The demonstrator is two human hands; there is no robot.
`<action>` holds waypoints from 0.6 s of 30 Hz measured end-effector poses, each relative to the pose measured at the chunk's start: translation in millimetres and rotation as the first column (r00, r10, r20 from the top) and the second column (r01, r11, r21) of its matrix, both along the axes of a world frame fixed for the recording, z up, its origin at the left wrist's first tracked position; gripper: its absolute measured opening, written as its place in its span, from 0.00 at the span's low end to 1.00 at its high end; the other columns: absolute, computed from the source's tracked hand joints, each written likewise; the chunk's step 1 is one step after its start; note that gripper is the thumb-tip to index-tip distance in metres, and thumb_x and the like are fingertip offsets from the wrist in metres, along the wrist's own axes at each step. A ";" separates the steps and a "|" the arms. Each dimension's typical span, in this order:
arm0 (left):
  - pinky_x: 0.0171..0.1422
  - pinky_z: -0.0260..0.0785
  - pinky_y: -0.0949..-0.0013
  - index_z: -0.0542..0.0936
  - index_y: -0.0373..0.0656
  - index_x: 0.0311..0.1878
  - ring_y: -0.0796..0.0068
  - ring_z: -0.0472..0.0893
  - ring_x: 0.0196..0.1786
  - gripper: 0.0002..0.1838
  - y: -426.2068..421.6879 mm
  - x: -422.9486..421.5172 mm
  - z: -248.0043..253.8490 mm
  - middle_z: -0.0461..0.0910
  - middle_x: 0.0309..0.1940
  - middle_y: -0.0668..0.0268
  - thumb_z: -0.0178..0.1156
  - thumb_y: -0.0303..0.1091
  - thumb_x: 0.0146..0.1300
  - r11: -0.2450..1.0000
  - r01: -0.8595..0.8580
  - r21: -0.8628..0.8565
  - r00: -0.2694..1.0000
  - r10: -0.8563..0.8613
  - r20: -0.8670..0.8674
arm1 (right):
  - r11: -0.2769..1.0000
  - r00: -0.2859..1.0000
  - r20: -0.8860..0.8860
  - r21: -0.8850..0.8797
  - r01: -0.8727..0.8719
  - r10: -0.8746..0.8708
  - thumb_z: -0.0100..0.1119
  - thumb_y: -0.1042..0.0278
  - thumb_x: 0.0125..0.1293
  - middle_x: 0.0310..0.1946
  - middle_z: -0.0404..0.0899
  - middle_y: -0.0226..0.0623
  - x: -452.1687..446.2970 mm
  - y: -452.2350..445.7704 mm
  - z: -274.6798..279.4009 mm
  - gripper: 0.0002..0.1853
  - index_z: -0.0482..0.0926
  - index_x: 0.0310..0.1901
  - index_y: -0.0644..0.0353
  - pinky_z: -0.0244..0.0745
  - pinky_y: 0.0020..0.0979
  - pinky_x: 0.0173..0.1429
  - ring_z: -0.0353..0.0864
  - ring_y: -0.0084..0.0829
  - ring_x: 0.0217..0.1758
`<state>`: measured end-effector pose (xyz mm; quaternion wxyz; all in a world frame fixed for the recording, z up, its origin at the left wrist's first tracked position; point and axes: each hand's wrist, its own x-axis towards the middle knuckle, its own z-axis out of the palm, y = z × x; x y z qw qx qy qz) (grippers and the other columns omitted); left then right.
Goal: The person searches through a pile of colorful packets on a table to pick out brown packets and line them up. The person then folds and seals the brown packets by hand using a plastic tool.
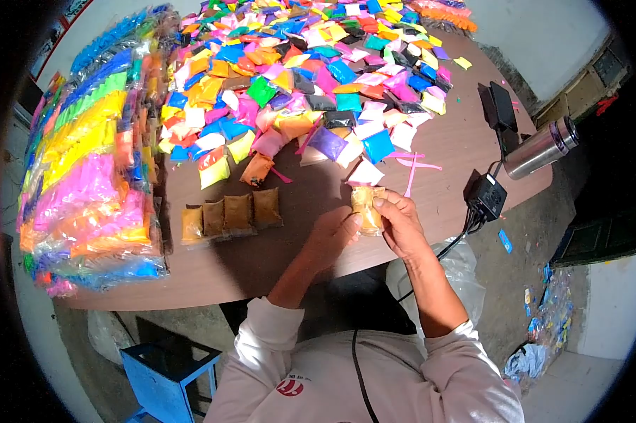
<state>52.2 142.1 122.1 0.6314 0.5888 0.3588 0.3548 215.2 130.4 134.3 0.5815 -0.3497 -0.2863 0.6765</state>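
Tan packet [367, 210], clamped between thumb and fingers of right hand [400, 222] and pressed by the thumb of left hand [335, 233], near the front edge of the bench [191, 282]. To the left, four similar packets [237, 213] in a row, then bagged bundles [96, 169]. Beyond, heaped coloured packets [297, 84]. To the right, pink sticks [412, 168], metal flask [542, 146].

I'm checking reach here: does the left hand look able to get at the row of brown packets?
Probably yes: bare tabletop lies between the left hand and the row of brown packets, though that hand is holding another packet.
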 end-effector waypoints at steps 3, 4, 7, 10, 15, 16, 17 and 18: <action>0.34 0.64 0.72 0.73 0.39 0.30 0.79 0.71 0.28 0.19 1.0 -2.1 -3.5 0.71 0.23 0.68 0.48 0.46 0.67 0.993 0.062 0.102 0.989 -0.047 -0.142 | 0.999 0.999 0.047 0.026 0.020 -0.021 0.51 0.75 0.64 0.37 0.79 0.36 2.3 -0.8 -14.8 0.10 0.76 0.44 0.70 0.73 0.23 0.43 0.77 0.22 0.36; 0.34 0.64 0.72 0.73 0.39 0.30 0.79 0.71 0.28 0.19 1.0 -2.0 -4.2 0.71 0.23 0.68 0.48 0.46 0.67 0.993 0.063 0.102 0.989 -0.048 -0.143 | 0.998 0.998 0.052 0.050 0.029 -0.032 0.51 0.75 0.64 0.36 0.79 0.36 3.1 -1.0 -17.3 0.09 0.77 0.43 0.70 0.73 0.23 0.42 0.77 0.22 0.36; 0.33 0.64 0.72 0.72 0.39 0.30 0.79 0.71 0.28 0.19 1.2 -1.1 -6.6 0.71 0.22 0.67 0.49 0.47 0.67 0.990 0.049 0.133 0.983 -0.024 -0.183 | 0.998 0.997 0.041 0.028 0.062 -0.063 0.51 0.76 0.63 0.34 0.79 0.35 1.4 -2.3 -11.0 0.07 0.77 0.39 0.69 0.73 0.23 0.39 0.77 0.21 0.33; 0.33 0.64 0.71 0.72 0.38 0.29 0.78 0.71 0.28 0.20 1.8 -1.1 -6.0 0.70 0.21 0.67 0.48 0.47 0.67 0.983 0.049 0.176 0.977 -0.011 -0.211 | 0.997 0.996 -0.040 0.001 0.075 -0.075 0.51 0.78 0.62 0.32 0.79 0.35 -3.3 -1.5 3.9 0.06 0.77 0.38 0.69 0.72 0.23 0.36 0.76 0.20 0.30; 0.32 0.63 0.68 0.72 0.38 0.29 0.75 0.69 0.27 0.21 -2.1 0.3 7.2 0.70 0.21 0.67 0.48 0.49 0.66 0.981 0.067 0.183 0.976 -0.027 -0.215 | 0.995 0.993 0.095 0.081 0.066 -0.073 0.53 0.76 0.62 0.32 0.79 0.32 -0.8 -0.2 -17.6 0.07 0.78 0.38 0.67 0.71 0.21 0.36 0.75 0.19 0.30; 0.32 0.63 0.68 0.72 0.38 0.29 0.75 0.69 0.27 0.21 -2.3 0.2 7.3 0.70 0.21 0.67 0.48 0.49 0.66 0.981 0.067 0.183 0.976 -0.027 -0.215 | 0.993 0.991 0.101 0.090 0.076 -0.085 0.53 0.75 0.61 0.32 0.79 0.31 -2.2 -0.2 -16.8 0.07 0.78 0.38 0.67 0.70 0.21 0.36 0.75 0.18 0.31; 0.32 0.63 0.68 0.72 0.38 0.30 0.75 0.69 0.27 0.21 -2.3 0.1 7.5 0.70 0.21 0.67 0.48 0.48 0.66 0.980 0.067 0.186 0.977 -0.027 -0.209 | 0.993 0.991 0.101 0.091 0.076 -0.085 0.53 0.75 0.61 0.32 0.79 0.31 -3.3 -0.8 -14.3 0.07 0.78 0.38 0.67 0.70 0.21 0.36 0.75 0.18 0.31; 0.32 0.63 0.68 0.73 0.38 0.30 0.75 0.70 0.28 0.21 -2.0 0.3 7.8 0.70 0.21 0.66 0.48 0.48 0.66 0.979 0.067 0.191 0.979 -0.028 -0.202 | 0.994 0.992 0.098 0.080 0.077 -0.084 0.54 0.75 0.61 0.32 0.79 0.31 -5.8 -1.4 -5.3 0.07 0.78 0.38 0.66 0.70 0.20 0.36 0.75 0.18 0.31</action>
